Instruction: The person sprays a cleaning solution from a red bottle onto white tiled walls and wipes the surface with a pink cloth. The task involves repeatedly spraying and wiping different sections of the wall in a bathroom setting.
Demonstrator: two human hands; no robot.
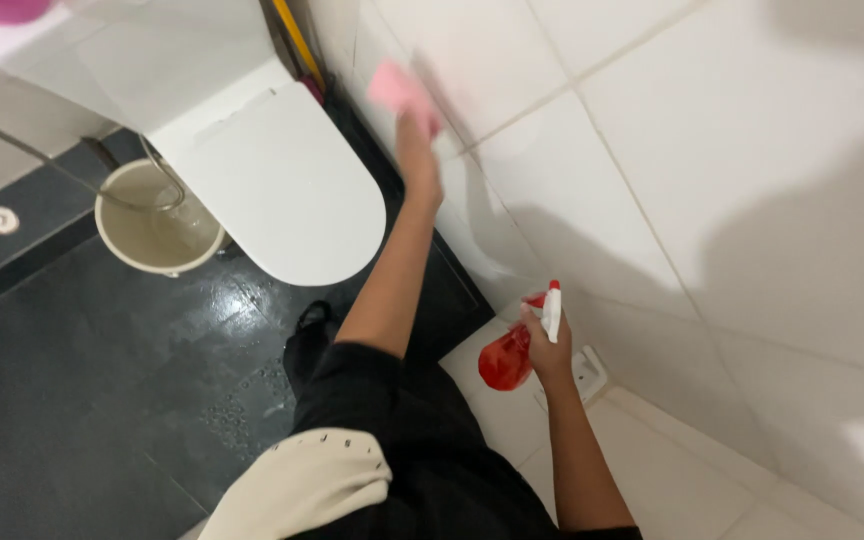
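Pink cloth (399, 92) pressed flat against white wall tile (592, 190) beside the closed toilet (272, 190), gripped by left hand (418, 150). Red spray bottle (508, 358) with white trigger, red liquid inside, clasped in right hand (549, 345), fingers wrapped round its neck. Cream bucket (157, 228) on dark floor (82, 380), contents unclear.

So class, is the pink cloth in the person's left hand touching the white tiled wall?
Touching. The head view shows the left hand pressing the pink cloth flat against the white tiled wall, with no gap visible between them.
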